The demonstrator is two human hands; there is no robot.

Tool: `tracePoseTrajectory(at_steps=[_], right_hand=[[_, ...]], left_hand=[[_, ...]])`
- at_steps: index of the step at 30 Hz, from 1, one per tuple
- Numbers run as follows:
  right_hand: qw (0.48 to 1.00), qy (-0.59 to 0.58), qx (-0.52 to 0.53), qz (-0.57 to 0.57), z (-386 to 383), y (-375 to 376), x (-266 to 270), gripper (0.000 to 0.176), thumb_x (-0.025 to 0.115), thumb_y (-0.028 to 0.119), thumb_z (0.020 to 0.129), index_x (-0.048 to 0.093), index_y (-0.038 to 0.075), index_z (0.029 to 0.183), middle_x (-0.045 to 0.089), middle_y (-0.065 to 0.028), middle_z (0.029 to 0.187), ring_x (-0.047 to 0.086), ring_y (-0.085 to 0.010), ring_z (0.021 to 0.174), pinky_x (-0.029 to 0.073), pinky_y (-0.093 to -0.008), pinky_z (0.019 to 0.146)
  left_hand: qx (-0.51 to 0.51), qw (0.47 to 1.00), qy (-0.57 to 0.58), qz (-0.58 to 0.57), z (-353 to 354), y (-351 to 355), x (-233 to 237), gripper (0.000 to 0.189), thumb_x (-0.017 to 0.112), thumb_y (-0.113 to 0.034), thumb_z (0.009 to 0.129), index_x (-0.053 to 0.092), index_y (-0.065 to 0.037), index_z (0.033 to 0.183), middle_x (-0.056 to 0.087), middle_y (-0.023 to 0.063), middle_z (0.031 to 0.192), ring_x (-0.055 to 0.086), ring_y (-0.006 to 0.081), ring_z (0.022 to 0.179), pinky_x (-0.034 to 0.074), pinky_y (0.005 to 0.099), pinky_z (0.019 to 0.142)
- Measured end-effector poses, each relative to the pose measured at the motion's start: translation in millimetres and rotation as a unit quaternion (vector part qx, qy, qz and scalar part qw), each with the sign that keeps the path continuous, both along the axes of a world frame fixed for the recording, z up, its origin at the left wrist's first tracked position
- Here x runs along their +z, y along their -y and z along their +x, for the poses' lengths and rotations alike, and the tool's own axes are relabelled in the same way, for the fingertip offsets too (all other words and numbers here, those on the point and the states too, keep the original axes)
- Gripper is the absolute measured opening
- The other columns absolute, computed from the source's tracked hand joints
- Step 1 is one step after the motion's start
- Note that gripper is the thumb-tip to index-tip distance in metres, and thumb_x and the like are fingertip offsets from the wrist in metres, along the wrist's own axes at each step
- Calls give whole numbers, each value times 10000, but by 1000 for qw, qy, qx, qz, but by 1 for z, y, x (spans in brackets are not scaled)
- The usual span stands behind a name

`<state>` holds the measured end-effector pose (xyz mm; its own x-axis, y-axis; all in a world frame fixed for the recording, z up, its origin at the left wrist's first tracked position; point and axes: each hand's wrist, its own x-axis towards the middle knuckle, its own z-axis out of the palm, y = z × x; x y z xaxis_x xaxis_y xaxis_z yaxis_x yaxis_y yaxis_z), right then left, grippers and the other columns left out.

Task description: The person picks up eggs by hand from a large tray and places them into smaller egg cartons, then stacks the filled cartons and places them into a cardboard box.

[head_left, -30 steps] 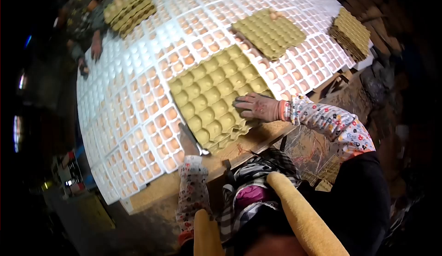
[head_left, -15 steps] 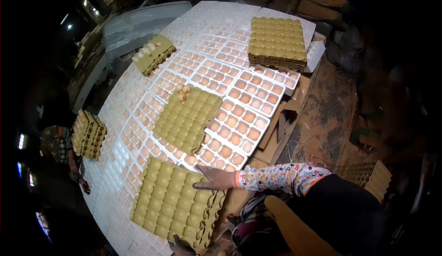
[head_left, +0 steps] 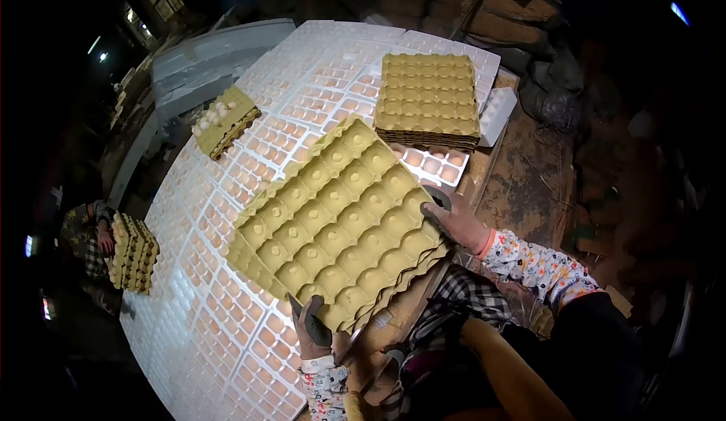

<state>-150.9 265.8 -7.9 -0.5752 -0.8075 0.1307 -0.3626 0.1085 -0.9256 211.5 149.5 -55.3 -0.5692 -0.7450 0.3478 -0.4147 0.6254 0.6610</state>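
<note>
Both hands grip a small stack of empty yellow-green pulp egg trays (head_left: 344,224), tilted over the table. My left hand (head_left: 311,329), in a dark-tipped glove, is closed on the near corner, thumb along the edge. At the right edge, my right hand (head_left: 457,220) holds on with the thumb on top; its other fingers are partly hidden. Another pulp tray's edge shows under the stack's left side. White plastic trays (head_left: 242,292) filled with brown eggs spread beneath and around.
A tall stack of pulp trays (head_left: 427,96) stands at the back right. Farther left lies a pulp tray with pale eggs (head_left: 227,122). At the far left edge, a co-worker's hand (head_left: 104,238) is beside stacked pulp trays (head_left: 134,254). Sacks (head_left: 507,12) lie behind.
The near tray stack has been lifted and carried up and right, over the middle tray, hiding the few eggs there. My left hand has come further into view; the camera view has shifted.
</note>
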Motion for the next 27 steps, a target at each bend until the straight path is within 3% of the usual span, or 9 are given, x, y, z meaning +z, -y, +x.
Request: tracePoseTrajectory(at_steps=[6, 7, 10, 12, 13, 15, 19, 23, 27], right_hand=[[973, -209, 73, -72, -240, 77, 117, 329, 556, 271, 912, 616, 15, 1109, 683, -137, 919, 635, -208, 802, 489, -325, 758], [991, -66, 99, -61, -285, 110, 132, 304, 551, 269, 901, 627, 17, 1054, 677, -130, 863, 629, -209, 750, 490, -333, 722], [947, -284, 149, -15, -426, 218, 139, 326, 544, 294, 869, 646, 20, 1014, 683, -153, 834, 644, -282, 757, 496, -358, 726], [910, -368, 190, 16, -501, 280, 100, 379, 557, 310, 826, 668, 49, 1077, 667, -200, 1043, 631, -352, 960, 485, -393, 852], [924, -314, 183, 120, -495, 283, 78, 401, 559, 311, 813, 673, 63, 1106, 648, -210, 1128, 613, -361, 1042, 474, -399, 900], [897, -355, 153, 215, -513, 295, 21, 426, 553, 320, 803, 671, 91, 1143, 618, -201, 1205, 588, -359, 1107, 453, -397, 951], [928, -323, 164, 89, -528, 298, 37, 445, 536, 308, 797, 658, -39, 1046, 647, -262, 1062, 612, -392, 1024, 462, -408, 928], [896, -360, 246, 84, -534, 286, 87, 333, 512, 282, 836, 651, -3, 937, 662, -242, 891, 635, -399, 861, 488, -450, 795], [886, -357, 269, 120, -541, 246, -1, 389, 503, 302, 850, 622, -9, 1050, 651, -256, 962, 623, -395, 934, 477, -457, 844]], left_hand=[[-56, 993, -82, -70, -216, 57, 78, 356, 490, 7, 942, 485, 11, 1298, 476, 214, 1331, 579, 326, 1098, 494, 363, 914], [-67, 994, -69, -46, -257, 64, 93, 375, 475, -19, 961, 464, 1, 1335, 466, 181, 1334, 588, 279, 1084, 493, 338, 930], [-19, 886, -288, 364, -393, 72, 103, 289, 440, -154, 1002, 489, 16, 1230, 539, 144, 1051, 631, 244, 912, 555, 328, 747], [6, 998, -16, 61, -453, 105, 39, 319, 487, -235, 975, 505, -45, 1230, 556, 178, 973, 627, 308, 813, 539, 397, 678], [-33, 953, 213, -214, -449, 104, 16, 325, 511, -256, 957, 517, -61, 1218, 567, 196, 959, 620, 342, 784, 525, 426, 650], [2, 916, 377, -139, -490, 101, 27, 300, 531, -271, 931, 555, -55, 1137, 573, 236, 914, 594, 410, 771, 481, 481, 644], [193, 962, 191, 35, -511, 92, 101, 408, 555, -311, 913, 580, 17, 672, 591, 187, 617, 556, 392, 591, 443, 464, 587], [249, 952, 103, 145, -512, 67, 110, 334, 555, -221, 921, 569, 36, 708, 568, 183, 594, 542, 337, 533, 402, 429, 545], [263, 939, 111, 194, -510, 45, 12, 295, 528, -214, 940, 549, 58, 1052, 607, 258, 921, 589, 360, 815, 463, 394, 721]])
